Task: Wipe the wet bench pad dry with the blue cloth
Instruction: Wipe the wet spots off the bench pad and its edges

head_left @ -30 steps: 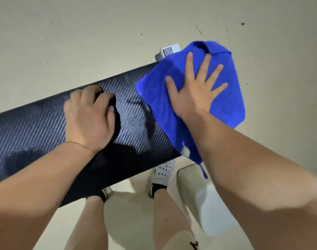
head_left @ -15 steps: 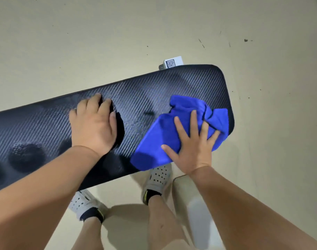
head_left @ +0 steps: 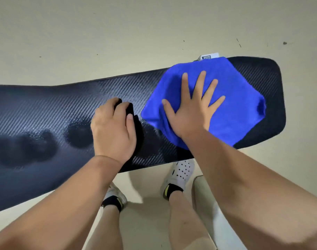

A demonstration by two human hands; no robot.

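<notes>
Blue cloth [head_left: 231, 105] lies under flat right hand [head_left: 192, 112].

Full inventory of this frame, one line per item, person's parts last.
bench pad: 1, black carbon-weave texture, runs across the frame from left to right, dark wet-looking patches at its left part
blue cloth: 1, bright blue, spread flat on the pad's right part
tag: 1, white with a QR code, peeking out behind the pad's far edge, just above the cloth
floor: beige, scuffed, all around the pad
pale object: 1, whitish, on the floor by the right foot; cannot tell what it is
shoes: 2, white, with black socks, below the pad
left hand: fingers curled, knuckles resting on the pad's middle
right hand: open, fingers spread, pressing flat on the cloth
</notes>
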